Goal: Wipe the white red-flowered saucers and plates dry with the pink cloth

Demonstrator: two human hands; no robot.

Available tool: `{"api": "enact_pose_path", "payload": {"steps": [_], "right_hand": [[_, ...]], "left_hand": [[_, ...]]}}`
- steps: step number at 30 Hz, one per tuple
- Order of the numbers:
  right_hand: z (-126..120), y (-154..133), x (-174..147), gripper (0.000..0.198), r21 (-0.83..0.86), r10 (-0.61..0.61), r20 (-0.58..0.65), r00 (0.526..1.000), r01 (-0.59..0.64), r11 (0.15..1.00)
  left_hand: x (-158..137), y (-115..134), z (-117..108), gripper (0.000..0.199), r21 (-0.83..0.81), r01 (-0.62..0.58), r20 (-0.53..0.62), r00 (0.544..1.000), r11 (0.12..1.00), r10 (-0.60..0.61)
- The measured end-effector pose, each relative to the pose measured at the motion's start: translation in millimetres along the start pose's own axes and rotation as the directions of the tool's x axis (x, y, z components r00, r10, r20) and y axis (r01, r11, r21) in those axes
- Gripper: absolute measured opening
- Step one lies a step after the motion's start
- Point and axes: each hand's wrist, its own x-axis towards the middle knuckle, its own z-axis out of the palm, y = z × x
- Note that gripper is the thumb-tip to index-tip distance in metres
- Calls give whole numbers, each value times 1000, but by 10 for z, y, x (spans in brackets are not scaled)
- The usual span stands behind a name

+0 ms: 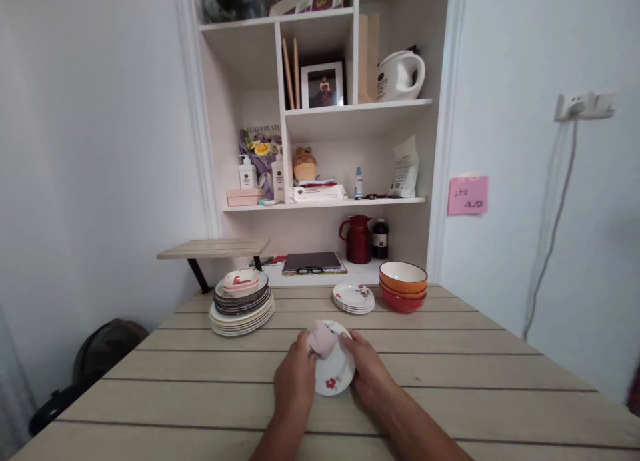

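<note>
A small white plate [336, 369] with red flowers is held tilted above the front middle of the table. My right hand [367, 369] grips its right rim, thumb on the face and fingers behind. In my left hand [296, 371] is a pale pink cloth [321, 339], pressed against the plate's upper left face. Part of the cloth and the left fingertips are hidden. Beyond my hands lies a short stack of matching flowered plates [354, 295]. Beside it on the right stand nested orange and red bowls [403, 289].
A tall stack of plates [242, 314] topped by small dishes [241, 281] stands at the back left, near a small raised shelf [215, 249]. Behind the table are a red thermos jug [359, 239], a dark bottle [381, 239], a laptop-like dark slab [311, 261] and glasses [309, 270].
</note>
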Motion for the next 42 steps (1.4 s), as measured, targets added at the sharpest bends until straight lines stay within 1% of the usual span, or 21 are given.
{"api": "enact_pose_path", "payload": {"steps": [2,3,4,6,8,9,13,15,18,20,22,24,26,28,30,32,34,38,42], "right_hand": [[-8,-11,22,30,34,2,-30,1000,-1,999],[-10,-18,32,28,44,5,-39,999,-4,999],[-10,-27,38,26,48,10,-44,999,-8,999],[-4,-46,40,22,43,22,-42,999,-20,999],[8,-59,28,21,32,35,-26,999,-34,999],[14,-62,18,21,26,39,-12,999,-39,999],[28,-54,-14,21,6,41,37,998,-41,999],[30,-44,-18,20,-1,37,47,998,-37,999],[30,-23,-14,23,-11,22,41,999,-21,1000],[28,-3,-12,27,-16,-1,27,1000,1,1000],[24,16,-13,29,-17,-22,15,1000,23,1000],[19,29,-11,30,-16,-33,6,999,33,999],[17,30,-4,29,-9,-39,-8,999,39,999],[17,21,5,27,3,-46,-30,998,46,999],[20,3,11,25,13,-44,-52,998,45,999],[22,-16,9,23,16,-33,-63,997,34,999],[26,-30,-1,21,12,-21,-60,998,22,1000],[33,-37,-23,20,-8,-7,-26,1000,7,1000],[27,-20,-10,24,-21,-8,-5,1000,7,1000]], "left_hand": [[-30,41,-16,47,22,-44,34,998,999,43],[-50,63,-20,48,30,-98,70,993,995,96],[-70,84,-21,50,35,-166,116,980,985,161],[-109,115,-18,53,34,-304,206,934,952,291],[-134,127,-13,56,36,-384,248,898,923,364],[-142,128,-12,58,42,-399,249,892,916,377],[-135,123,-4,59,81,-415,220,894,906,389],[-114,129,6,58,118,-385,209,911,915,356],[-65,124,26,54,164,-264,172,956,950,236],[-30,99,35,51,152,-161,128,982,975,142],[-3,64,36,50,113,-85,89,993,990,75],[4,43,29,50,81,-53,66,997,995,47],[-12,53,14,51,83,-56,72,996,995,50],[-47,92,-3,52,122,-97,112,990,988,83],[-91,139,-11,53,159,-201,191,967,967,170],[-125,174,-9,55,172,-315,262,928,933,265],[-139,186,1,57,172,-376,290,903,911,318],[-117,172,9,60,181,-383,271,905,906,329],[-75,158,11,57,212,-314,232,936,925,265]]}}
